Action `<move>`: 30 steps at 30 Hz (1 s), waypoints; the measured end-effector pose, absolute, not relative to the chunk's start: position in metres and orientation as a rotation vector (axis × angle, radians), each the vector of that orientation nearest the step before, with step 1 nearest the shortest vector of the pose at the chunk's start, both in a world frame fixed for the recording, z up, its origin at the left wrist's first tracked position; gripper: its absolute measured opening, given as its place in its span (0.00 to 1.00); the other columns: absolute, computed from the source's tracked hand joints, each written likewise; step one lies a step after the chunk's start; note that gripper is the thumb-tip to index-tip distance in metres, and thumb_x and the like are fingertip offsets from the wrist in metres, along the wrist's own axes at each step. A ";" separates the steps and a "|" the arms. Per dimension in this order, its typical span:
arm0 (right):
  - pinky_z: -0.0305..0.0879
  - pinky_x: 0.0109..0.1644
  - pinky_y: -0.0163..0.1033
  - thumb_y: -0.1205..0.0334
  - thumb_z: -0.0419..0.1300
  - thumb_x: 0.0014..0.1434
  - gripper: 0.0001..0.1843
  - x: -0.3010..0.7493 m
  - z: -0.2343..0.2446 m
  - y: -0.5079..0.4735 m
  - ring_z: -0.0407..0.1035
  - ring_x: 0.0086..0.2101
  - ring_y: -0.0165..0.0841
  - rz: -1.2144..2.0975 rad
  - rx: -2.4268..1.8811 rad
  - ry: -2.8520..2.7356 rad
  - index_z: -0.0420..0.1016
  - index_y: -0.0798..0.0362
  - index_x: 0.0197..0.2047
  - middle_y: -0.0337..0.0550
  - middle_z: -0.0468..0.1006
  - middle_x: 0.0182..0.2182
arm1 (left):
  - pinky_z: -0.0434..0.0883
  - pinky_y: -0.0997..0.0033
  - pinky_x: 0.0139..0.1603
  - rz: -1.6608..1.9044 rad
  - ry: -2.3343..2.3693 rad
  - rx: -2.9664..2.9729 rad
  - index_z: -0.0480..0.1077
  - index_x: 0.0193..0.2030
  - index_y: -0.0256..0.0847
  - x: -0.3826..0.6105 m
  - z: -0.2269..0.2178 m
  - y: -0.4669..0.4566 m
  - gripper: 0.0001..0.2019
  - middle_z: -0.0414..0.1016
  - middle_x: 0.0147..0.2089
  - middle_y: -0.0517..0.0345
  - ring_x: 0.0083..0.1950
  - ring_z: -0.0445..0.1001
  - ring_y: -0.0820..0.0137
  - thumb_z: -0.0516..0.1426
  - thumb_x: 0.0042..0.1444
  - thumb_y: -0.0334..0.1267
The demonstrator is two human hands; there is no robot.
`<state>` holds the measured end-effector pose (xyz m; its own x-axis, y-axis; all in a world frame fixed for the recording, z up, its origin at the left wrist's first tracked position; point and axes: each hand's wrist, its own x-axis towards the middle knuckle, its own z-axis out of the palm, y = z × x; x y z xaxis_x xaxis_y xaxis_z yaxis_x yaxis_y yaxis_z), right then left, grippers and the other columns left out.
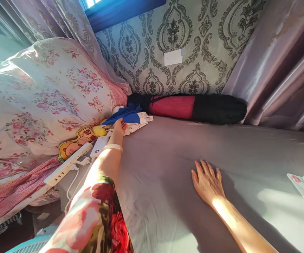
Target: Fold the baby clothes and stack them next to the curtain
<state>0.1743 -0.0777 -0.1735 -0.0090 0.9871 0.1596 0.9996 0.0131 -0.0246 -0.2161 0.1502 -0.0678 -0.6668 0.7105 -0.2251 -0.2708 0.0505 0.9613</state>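
My left hand (pixel 120 125) reaches to the far left of the grey bed sheet (pixel 152 168). Its fingers close on the lower edge of a blue garment (pixel 127 115). Beneath the blue cloth is a white patterned garment (pixel 141 123), bunched in the same small pile. My right hand (pixel 206 181) lies palm down on the sheet, fingers stretched out and holding nothing.
Behind the pile lies a long black and red bag (pixel 173 107) against the patterned wall. Floral bedding (pixel 70 88) rises at left. A white power strip (pixel 69 164) with cords, a white device (pixel 99 146) and a yellow plush (pixel 75 147) sit near my left forearm.
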 end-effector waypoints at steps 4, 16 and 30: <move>0.45 0.69 0.62 0.57 0.39 0.71 0.29 0.174 -0.172 -0.079 0.55 0.66 0.47 -0.147 -2.102 -2.137 0.64 0.56 0.68 0.53 0.62 0.67 | 0.75 0.64 0.50 1.741 1.582 0.547 0.70 0.52 0.40 -0.214 -0.062 0.152 0.13 0.75 0.52 0.48 0.54 0.75 0.64 0.56 0.63 0.38; 0.46 0.68 0.64 0.56 0.39 0.71 0.29 0.175 -0.171 -0.080 0.54 0.66 0.48 -0.086 -2.048 -2.129 0.63 0.58 0.68 0.56 0.62 0.67 | 0.57 0.59 0.71 1.733 1.303 1.398 0.74 0.55 0.40 -0.156 -0.032 0.131 0.16 0.70 0.65 0.52 0.70 0.61 0.62 0.54 0.63 0.39; 0.53 0.66 0.57 0.56 0.43 0.69 0.26 0.182 -0.172 -0.080 0.55 0.65 0.45 -0.028 -1.831 -1.915 0.61 0.55 0.67 0.57 0.59 0.68 | 0.62 0.59 0.66 1.332 1.057 2.251 0.70 0.63 0.41 -0.014 -0.042 0.035 0.23 0.74 0.57 0.50 0.61 0.69 0.61 0.47 0.69 0.48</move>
<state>0.1818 -0.0797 -0.1720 0.0172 0.9348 0.3548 0.9446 0.1011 -0.3121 -0.0138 0.0351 -0.0417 0.2918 0.7312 0.6166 0.4341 -0.6757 0.5959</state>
